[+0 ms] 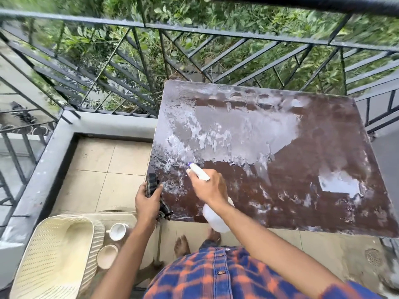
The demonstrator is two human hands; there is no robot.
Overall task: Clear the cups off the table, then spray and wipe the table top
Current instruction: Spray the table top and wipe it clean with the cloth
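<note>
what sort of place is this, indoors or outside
Probably a home balcony, outdoors: a dark metal railing with green leafy plants beyond it, beige floor tiles, and a cream plastic chair beside the wet brown table top.

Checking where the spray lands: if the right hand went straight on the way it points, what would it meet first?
The right hand grips the spray bottle, nozzle aimed forward and leftward. Straight on, it would probably meet the wet table top near its left edge; its height above the surface is unclear.

No text, label, brand or number can be read on anything in view.
</note>
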